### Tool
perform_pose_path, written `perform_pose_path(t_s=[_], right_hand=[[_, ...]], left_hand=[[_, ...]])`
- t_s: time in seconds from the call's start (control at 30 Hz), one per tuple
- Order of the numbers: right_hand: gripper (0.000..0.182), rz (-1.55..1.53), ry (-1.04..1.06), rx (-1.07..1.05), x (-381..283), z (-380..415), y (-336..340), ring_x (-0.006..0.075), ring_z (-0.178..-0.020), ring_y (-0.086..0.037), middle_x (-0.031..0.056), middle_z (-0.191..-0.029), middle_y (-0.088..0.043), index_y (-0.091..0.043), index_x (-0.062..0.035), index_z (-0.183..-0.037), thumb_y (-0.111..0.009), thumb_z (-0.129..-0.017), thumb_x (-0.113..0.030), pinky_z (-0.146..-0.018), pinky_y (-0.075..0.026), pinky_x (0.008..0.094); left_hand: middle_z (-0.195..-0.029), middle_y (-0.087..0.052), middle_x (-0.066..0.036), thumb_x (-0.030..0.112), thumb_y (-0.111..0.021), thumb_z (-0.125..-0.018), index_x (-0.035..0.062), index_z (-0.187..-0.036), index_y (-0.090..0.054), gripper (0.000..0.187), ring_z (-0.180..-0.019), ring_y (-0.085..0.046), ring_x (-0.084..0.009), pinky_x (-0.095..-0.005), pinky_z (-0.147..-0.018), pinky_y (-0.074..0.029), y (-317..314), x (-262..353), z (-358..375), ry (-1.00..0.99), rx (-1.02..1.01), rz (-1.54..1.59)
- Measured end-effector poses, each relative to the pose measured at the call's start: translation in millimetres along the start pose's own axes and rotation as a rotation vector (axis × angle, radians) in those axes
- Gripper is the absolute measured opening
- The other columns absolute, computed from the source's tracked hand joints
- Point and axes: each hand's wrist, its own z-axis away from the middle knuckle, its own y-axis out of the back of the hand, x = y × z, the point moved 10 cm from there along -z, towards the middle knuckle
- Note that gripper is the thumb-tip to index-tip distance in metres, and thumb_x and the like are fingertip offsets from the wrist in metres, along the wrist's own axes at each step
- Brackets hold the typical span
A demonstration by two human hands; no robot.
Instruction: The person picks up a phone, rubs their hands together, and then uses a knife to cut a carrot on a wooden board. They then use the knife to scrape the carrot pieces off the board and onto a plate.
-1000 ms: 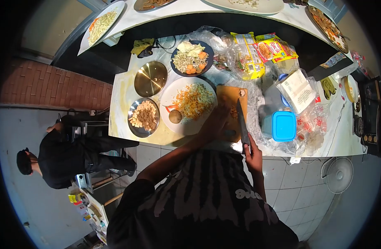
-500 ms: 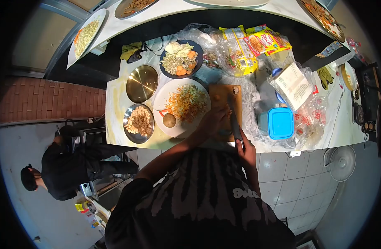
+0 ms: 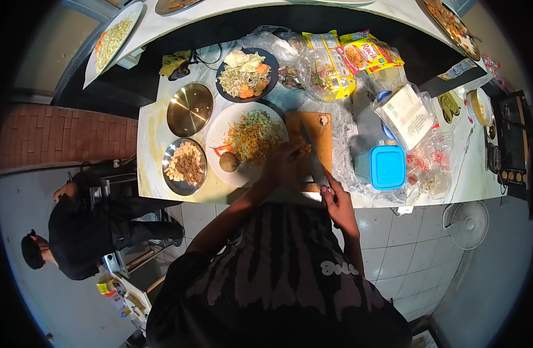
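My right hand is closed around the handle of a kitchen knife, whose blade points away from me over a wooden cutting board. Close to the blade's left side is my left hand, dark in shadow, its fingers bent together. Small orange bits show at its fingertips; what else it holds is hidden. Left of the board stands a white plate with finely chopped orange and pale green vegetables, red chilli strips and a round brown item.
Around the plate are a bowl of brown and pale pieces, a shiny empty dish and a dark plate with bean sprouts. Seasoning packets and a blue-lidded container lie rightward. A person stands at left.
The knife has tilted, its tip swinging left toward my left hand. My left hand has moved up and left, toward the white plate's edge. The whole view has shifted slightly.
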Motion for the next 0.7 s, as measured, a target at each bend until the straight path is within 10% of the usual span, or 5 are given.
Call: perform_pose_path(t_s=[0.3,0.43,0.57,0.63,0.7], right_hand=[[0.045,0.057,0.250,-0.198,-83,-39,-59,0.0403,-0.113,-0.064,0.0252,-0.122,-0.065,-0.053,-0.0066,-0.143,-0.057,-0.099,-0.016,-0.096,-0.049,0.0431],[0.049,0.244,0.662,-0.150,-106,-43,-80,0.0221,-0.090,-0.069,0.0171,-0.108,-0.070,-0.046,-0.0140,-0.151,-0.054,-0.103,-0.019,-0.084,-0.052,0.0357],[0.049,0.210,0.396,-0.314,-109,-35,-73,0.0179,-0.074,-0.063,0.0139,-0.093,-0.069,-0.046,-0.0134,-0.151,-0.054,-0.103,-0.017,-0.073,-0.051,0.0339],[0.046,0.171,0.304,-0.273,-107,-27,-60,0.0345,-0.102,-0.068,0.0246,-0.113,-0.068,-0.052,-0.0093,-0.144,-0.057,-0.099,-0.014,-0.091,-0.050,0.0404],[0.046,0.194,0.271,-0.271,-100,-27,-56,0.0317,-0.093,-0.068,0.0231,-0.104,-0.068,-0.052,-0.0097,-0.145,-0.057,-0.099,-0.015,-0.086,-0.051,0.0398]], left_hand=[[-0.136,-0.057,-0.022,0.008,-0.065,-0.089,0.0076,-0.139,-0.057,0.052,-0.122,-0.059,-0.0376,-0.0443,-0.100,-0.051,82,-12,47,0.084,0.312,-0.092],[-0.159,-0.022,-0.029,0.025,-0.066,-0.084,0.0148,-0.156,-0.035,0.079,-0.146,-0.019,-0.0536,-0.0643,-0.117,-0.017,72,-7,63,0.026,0.175,-0.641],[-0.163,-0.012,-0.031,0.033,-0.066,-0.081,0.0143,-0.160,-0.025,0.091,-0.149,-0.007,-0.0548,-0.0709,-0.117,-0.002,80,-22,68,0.115,0.204,-0.716],[-0.163,-0.012,-0.030,0.033,-0.066,-0.081,0.0133,-0.161,-0.024,0.092,-0.149,-0.007,-0.0551,-0.0709,-0.117,-0.001,85,-30,66,0.126,0.272,-0.709],[-0.163,-0.013,-0.030,0.032,-0.066,-0.081,0.0123,-0.161,-0.022,0.093,-0.149,-0.006,-0.0553,-0.0709,-0.117,-0.001,90,-29,62,0.129,0.338,-0.705]])
